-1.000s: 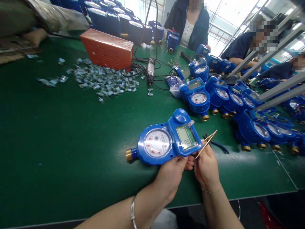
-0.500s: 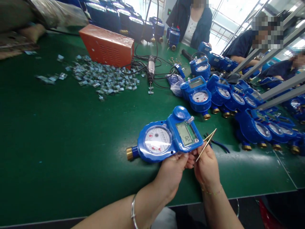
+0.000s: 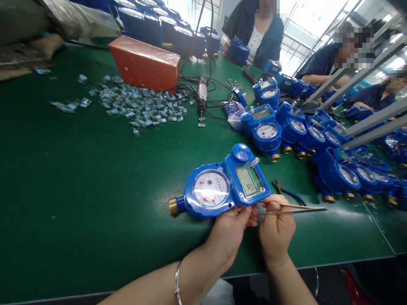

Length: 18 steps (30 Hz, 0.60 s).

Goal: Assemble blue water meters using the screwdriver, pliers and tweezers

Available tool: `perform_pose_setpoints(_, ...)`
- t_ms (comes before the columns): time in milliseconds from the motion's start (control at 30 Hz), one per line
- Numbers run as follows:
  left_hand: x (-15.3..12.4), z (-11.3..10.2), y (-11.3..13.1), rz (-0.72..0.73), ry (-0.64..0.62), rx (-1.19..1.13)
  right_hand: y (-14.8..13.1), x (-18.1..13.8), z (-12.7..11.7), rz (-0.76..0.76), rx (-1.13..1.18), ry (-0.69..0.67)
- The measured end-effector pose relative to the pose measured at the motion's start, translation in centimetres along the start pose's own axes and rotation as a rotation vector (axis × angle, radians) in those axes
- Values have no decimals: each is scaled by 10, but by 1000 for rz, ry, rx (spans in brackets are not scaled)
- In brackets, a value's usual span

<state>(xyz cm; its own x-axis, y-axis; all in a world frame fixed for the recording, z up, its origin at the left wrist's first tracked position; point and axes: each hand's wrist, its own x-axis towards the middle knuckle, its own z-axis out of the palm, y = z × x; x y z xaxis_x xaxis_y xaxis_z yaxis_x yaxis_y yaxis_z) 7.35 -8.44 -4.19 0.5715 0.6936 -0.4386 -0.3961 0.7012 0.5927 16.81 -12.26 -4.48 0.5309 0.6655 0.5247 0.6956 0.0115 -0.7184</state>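
Observation:
A blue water meter [image 3: 227, 182] with a round dial, a small lit display and a brass threaded end is tilted above the green table [image 3: 104, 203]. My left hand [image 3: 233, 228] is closed on its lower edge, the fingers partly hidden beneath it. Close to the meter's display end, my right hand [image 3: 278, 226] pinches a pair of gold-coloured tweezers [image 3: 307, 208]. Their joined end points right, and their tips reach toward the underside of the meter, where I cannot see what they touch. Behind my right hand lie cutting pliers [image 3: 294, 195] with dark blue handles.
Several more water meters [image 3: 267, 129] stand in rows at the right. An orange box [image 3: 146, 63] sits at the back beside a pile of small clear-and-blue parts [image 3: 143, 106]. An electric screwdriver [image 3: 202, 93] with cables lies near it. Co-workers [image 3: 254, 29] are across the table.
The tweezers in my right hand have swung from slanting upward to nearly level, pointing right. My left hand and the meter barely moved. A co-worker's hand now touches a meter at the back.

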Motion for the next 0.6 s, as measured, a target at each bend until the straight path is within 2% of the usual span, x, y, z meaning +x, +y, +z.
perform_pose_setpoints(167, -1, 0, 0, 8, 5, 14, 0, 0, -2, -101, -49, 4)
perform_pose_setpoints(600, 0, -2, -3, 20, -46, 10, -4, -1, -4, -197, -103, -61)
